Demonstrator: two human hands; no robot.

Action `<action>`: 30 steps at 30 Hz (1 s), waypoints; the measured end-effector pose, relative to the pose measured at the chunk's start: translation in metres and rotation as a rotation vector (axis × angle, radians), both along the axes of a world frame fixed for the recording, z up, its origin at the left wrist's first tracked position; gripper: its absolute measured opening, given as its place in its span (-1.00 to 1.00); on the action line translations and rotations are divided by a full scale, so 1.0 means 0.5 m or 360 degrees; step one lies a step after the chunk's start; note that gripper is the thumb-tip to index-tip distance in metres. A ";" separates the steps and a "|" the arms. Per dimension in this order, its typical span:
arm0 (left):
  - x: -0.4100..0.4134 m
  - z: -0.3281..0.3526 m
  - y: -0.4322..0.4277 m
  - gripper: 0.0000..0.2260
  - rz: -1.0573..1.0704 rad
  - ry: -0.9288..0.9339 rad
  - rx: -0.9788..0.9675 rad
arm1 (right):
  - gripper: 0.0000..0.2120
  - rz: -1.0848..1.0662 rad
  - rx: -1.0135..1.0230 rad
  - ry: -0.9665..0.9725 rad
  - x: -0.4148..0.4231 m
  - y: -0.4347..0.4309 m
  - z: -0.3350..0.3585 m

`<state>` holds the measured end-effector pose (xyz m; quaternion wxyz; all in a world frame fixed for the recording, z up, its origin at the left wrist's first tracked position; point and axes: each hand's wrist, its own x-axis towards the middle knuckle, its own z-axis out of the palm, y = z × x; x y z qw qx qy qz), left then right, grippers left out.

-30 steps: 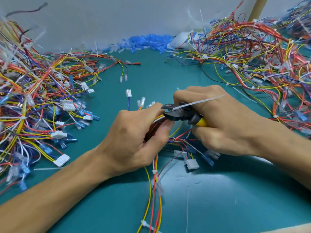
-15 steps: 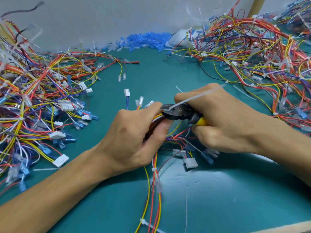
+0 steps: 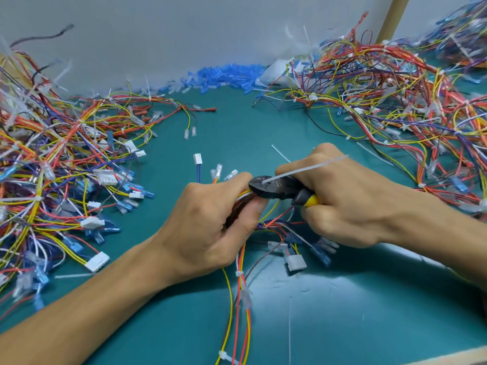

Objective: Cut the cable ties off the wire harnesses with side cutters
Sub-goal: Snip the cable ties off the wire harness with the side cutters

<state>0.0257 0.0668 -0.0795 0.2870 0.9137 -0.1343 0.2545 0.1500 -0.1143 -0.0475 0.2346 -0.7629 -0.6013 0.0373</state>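
Head view: left hand (image 3: pixel 208 227) was curled tight round the multicoloured wire harness (image 3: pixel 243 296) mid-mat, with its red and yellow wires trailing toward the near edge. Right hand (image 3: pixel 350 204) had its fingers wrapped round the black side cutters with yellow-tipped handles (image 3: pixel 276 189). The cutter nose sat at the bundle beside the left thumb. A thin white plastic cable tie (image 3: pixel 305 169) stuck out from the nose across the right knuckles. Couldn't tell the jaw gap. The teal bench mat (image 3: pixel 342 312) had tangled harness piles on the left (image 3: pixel 60 164) and right (image 3: pixel 390 101).

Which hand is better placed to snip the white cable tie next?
Right. The right hand grips the side cutters, whose head sits at the cable tie; the left hand only grips the wire harness.
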 end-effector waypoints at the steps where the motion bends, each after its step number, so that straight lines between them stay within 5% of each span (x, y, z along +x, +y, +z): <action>1: 0.000 0.001 -0.001 -0.67 0.0001 -0.0001 0.0001 | -0.80 -0.0004 -0.0012 0.0001 -0.001 0.000 0.002; 12: 0.001 0.001 -0.004 -0.67 0.0024 -0.0041 -0.0094 | -0.92 -0.0156 -0.0006 -0.0003 -0.004 0.003 0.001; 21: 0.021 -0.010 0.023 -0.62 0.0215 0.0055 -0.0684 | -0.86 -0.0505 0.0315 0.0310 0.042 -0.003 0.002; 30: 0.040 -0.015 0.034 -0.70 0.0253 0.0061 -0.1163 | -0.73 -0.0170 0.0335 0.0182 0.022 -0.002 0.004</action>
